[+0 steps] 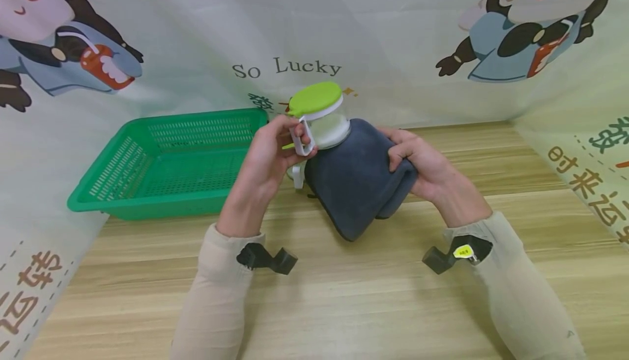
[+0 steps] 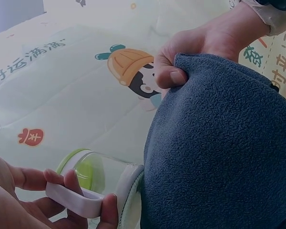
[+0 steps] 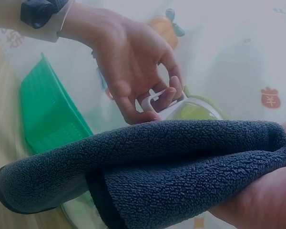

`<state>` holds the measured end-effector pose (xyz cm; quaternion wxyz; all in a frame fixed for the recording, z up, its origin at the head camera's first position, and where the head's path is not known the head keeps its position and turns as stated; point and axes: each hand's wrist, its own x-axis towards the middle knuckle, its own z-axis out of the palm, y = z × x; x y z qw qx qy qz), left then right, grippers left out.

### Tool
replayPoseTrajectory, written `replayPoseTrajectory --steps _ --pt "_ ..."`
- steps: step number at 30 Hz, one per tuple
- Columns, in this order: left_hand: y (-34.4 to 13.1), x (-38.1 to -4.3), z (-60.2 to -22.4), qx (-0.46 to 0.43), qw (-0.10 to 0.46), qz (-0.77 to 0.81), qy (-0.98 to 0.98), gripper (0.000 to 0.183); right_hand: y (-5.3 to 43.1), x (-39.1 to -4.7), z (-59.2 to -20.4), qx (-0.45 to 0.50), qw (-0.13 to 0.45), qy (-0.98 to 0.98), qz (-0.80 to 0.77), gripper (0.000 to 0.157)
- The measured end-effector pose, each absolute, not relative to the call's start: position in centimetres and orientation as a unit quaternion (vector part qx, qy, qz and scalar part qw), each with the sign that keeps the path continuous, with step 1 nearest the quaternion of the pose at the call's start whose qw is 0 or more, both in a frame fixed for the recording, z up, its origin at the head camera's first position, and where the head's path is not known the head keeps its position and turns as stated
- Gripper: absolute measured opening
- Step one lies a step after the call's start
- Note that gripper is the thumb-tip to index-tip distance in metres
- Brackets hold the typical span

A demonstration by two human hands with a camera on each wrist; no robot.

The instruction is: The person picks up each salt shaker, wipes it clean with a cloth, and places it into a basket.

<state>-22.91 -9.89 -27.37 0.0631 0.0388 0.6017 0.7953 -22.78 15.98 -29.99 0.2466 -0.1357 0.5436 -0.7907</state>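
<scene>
My left hand (image 1: pixel 265 155) grips the white handle (image 2: pixel 76 199) of a clear jar (image 1: pixel 328 126) with a bright green lid (image 1: pixel 316 98). The jar is held tilted above the table, lid toward the upper left. In my right hand (image 1: pixel 419 162) is a folded dark blue-grey towel (image 1: pixel 361 180), pinched near its right edge. The towel lies against the jar's white-ringed lower end and hides part of it. Below the held jar, a second jar with a white handle (image 1: pixel 297 176) shows partly, mostly covered by the towel and my left hand.
A green plastic basket (image 1: pixel 162 207) with slotted sides stands on the left of the wood-grain table (image 1: pixel 334 305). A pale printed cloth (image 1: pixel 393 32) with cartoon figures and lettering hangs behind and along the sides.
</scene>
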Motion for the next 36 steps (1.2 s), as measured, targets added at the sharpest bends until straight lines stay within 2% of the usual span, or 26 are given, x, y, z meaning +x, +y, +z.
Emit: replayPoseTrajectory --steps 36 --pt "-9.59 -22.64 -27.51 0.049 0.078 0.792 0.604 0.027 16.17 -22.72 -30.23 -0.151 0.25 0.558 -0.777 0.089"
